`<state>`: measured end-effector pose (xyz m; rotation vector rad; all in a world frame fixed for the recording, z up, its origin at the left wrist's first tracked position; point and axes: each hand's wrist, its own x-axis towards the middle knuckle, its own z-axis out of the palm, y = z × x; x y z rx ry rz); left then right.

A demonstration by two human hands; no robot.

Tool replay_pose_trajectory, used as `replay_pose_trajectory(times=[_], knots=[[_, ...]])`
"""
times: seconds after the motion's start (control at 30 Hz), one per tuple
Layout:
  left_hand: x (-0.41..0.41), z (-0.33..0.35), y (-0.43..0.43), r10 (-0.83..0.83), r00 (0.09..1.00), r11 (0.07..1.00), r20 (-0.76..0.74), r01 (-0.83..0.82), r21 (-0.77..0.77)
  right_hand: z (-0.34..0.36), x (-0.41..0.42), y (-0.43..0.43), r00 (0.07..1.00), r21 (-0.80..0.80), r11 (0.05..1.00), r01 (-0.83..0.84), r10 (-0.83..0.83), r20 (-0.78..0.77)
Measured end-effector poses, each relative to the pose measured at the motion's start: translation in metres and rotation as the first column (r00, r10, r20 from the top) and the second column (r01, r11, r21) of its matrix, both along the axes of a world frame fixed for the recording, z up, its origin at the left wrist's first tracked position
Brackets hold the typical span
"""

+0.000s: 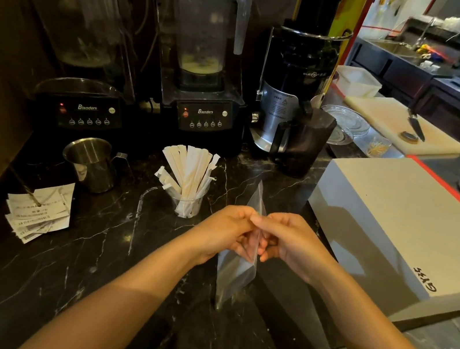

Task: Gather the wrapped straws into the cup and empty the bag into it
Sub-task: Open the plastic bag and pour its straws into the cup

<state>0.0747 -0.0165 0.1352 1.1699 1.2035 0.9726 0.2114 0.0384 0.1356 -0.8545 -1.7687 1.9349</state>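
A clear plastic cup (187, 204) stands on the dark marble counter, filled with several paper-wrapped straws (190, 169) fanned upward. In front of it, above the counter, both hands hold a clear plastic bag (234, 269) that looks empty and flat. My left hand (226, 233) and my right hand (287, 240) pinch the bag near its middle, fingertips meeting, with the bag's top corner sticking up and its lower part hanging down.
A steel pitcher (92, 163) stands left of the cup, paper slips (38, 211) lie further left. Two blenders (202, 115) and a juicer (294, 93) line the back. A large white box (402, 230) sits at the right. A thin clear strip (142, 199) lies by the cup.
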Motion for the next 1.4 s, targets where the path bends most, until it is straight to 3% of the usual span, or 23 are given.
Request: replay_pose_trajectory(times=[0.33,0.5,0.6,0.73,0.9,1.07,1.27,1.33,1.4], knots=[[0.000,0.001,-0.002,0.071,0.997,0.997,0.030,-0.072,0.018,-0.011,-0.006,0.001,0.990,-0.138,0.990,0.038,-0.056,-0.129],[-0.006,-0.001,-0.002,0.186,0.973,0.982,0.139,-0.186,-0.015,-0.015,-0.009,0.002,0.947,-0.284,0.944,0.166,-0.233,-0.221],[-0.015,-0.001,-0.004,0.217,0.974,0.976,0.061,-0.217,-0.010,-0.012,-0.008,0.002,0.967,-0.114,0.971,0.209,-0.223,-0.124],[-0.038,0.006,-0.007,0.313,0.934,0.950,-0.172,-0.305,0.069,-0.007,-0.001,0.007,0.957,0.138,0.952,0.274,-0.284,0.058],[-0.053,0.012,-0.007,0.407,0.866,0.913,-0.289,-0.391,0.115,-0.005,0.000,0.012,0.934,0.301,0.922,0.244,-0.307,0.184],[-0.055,0.011,-0.008,0.543,0.762,0.840,-0.352,-0.497,0.218,-0.007,-0.002,0.011,0.904,0.305,0.902,0.305,-0.375,0.205],[-0.054,0.016,-0.009,0.542,0.761,0.840,-0.356,-0.486,0.240,-0.007,0.000,0.007,0.896,0.301,0.898,0.321,-0.391,0.211],[-0.054,0.021,-0.009,0.509,0.779,0.860,-0.367,-0.448,0.243,-0.005,0.001,0.005,0.915,0.232,0.927,0.295,-0.344,0.210],[-0.054,0.027,-0.008,0.478,0.798,0.877,-0.368,-0.414,0.243,-0.001,0.004,0.005,0.961,0.046,0.974,0.224,-0.228,0.157]])
